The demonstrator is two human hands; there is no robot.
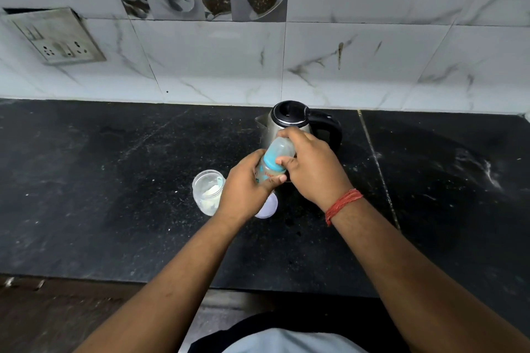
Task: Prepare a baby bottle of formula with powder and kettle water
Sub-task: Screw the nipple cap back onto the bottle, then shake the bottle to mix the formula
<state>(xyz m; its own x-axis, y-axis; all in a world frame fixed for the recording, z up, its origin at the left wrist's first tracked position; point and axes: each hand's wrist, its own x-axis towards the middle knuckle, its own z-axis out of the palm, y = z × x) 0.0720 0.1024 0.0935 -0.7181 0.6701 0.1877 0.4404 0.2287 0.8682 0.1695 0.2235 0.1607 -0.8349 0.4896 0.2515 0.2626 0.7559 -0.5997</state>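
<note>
A clear baby bottle (265, 173) with a blue collar and a frosted cap is held tilted above the black counter. My left hand (243, 189) wraps its body from below. My right hand (309, 166) grips the blue collar and cap at the top. Behind both hands stands a steel kettle (289, 119) with a black lid and handle, lid closed. To the left sits an open clear jar (207, 195) with white powder and a scoop inside. A white lid (268, 206) lies on the counter, partly hidden under my left hand.
The black stone counter (114, 180) runs to a marble-tiled wall. A wall socket plate (57, 37) is at the upper left. The counter's front edge lies near my body, with a seam line to the right of the kettle.
</note>
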